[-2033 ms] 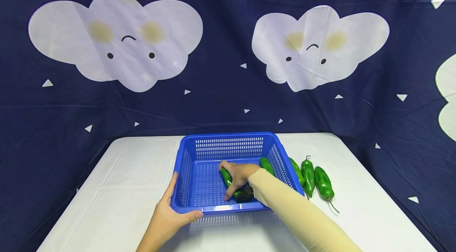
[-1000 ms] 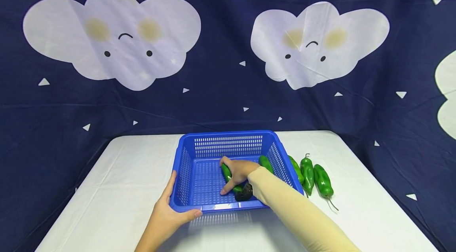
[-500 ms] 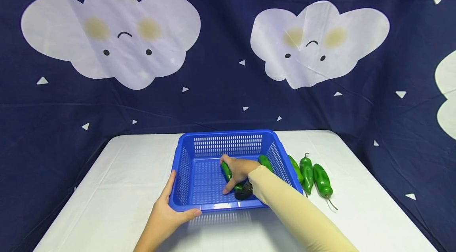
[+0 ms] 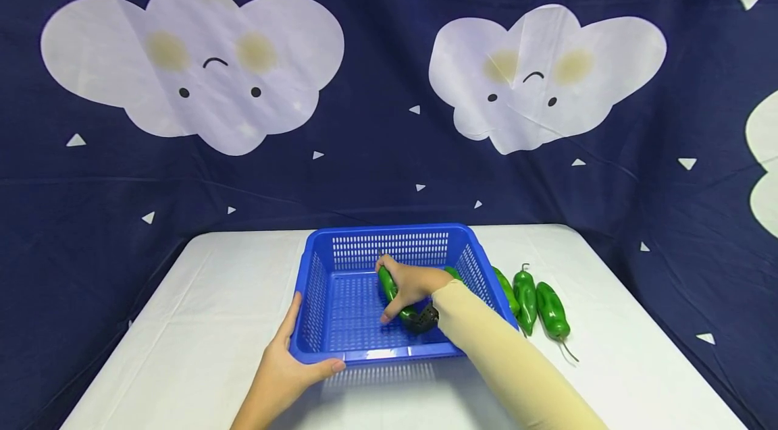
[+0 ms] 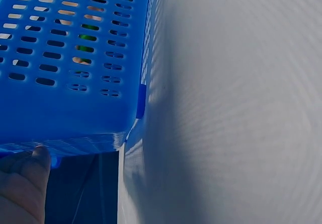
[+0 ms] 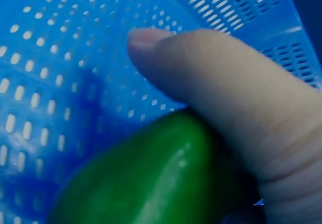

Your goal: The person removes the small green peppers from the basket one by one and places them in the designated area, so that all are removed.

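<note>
Near left, a left hand spread wide around the near left corner of a blue basket, thumb along the near rim, fingers against the left wall. Seems thin, stiff, light plastic, round-cornered, pierced with rows of slots; likely to skid on the white, lightly creased table unless steadied at rim or corner. Near right, a smooth, close-fitting cream sleeve across the rim. Inside the basket, right of the middle, a green pepper held in the right hand, thumb across toward the near end, fingers about the far, stem end; cannot tell whether touching the basket floor. Looks plump, glossy and tapering, probably light and fairly firm, apt to slip or roll; best taken round the thick middle, gently against bruising, not by the thin stem. Toward the right wall, another pepper, mostly hidden. Outside at right, three more peppers on the table, shiny and dented, some with thin curved stems showing. Far behind, a dark blue cloth, softly creased, printed with pale clouds and small triangles.
</note>
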The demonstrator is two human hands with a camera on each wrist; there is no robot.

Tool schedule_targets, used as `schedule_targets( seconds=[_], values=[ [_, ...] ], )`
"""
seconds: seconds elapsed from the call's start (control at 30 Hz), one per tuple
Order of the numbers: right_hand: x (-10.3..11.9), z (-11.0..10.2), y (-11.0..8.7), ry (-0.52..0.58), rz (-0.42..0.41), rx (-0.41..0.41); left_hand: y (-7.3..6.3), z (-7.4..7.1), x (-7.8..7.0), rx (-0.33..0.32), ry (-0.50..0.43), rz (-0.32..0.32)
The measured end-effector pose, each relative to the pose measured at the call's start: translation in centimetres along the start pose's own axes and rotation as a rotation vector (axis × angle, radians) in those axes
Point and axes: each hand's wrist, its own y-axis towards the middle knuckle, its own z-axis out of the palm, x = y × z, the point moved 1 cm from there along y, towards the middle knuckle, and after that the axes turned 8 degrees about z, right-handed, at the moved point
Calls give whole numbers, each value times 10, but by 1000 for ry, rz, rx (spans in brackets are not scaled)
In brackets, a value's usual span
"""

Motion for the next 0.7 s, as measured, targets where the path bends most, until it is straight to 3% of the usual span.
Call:
schedule_targets(
  seconds=[0.27,0.7],
  values=[
    [9,-12,-9,90,-39,10,0,0,0,5,-6,-9],
    [7,-53,-40,180,-128,-63,0,0,1,-3,-33,-8]
  ],
)
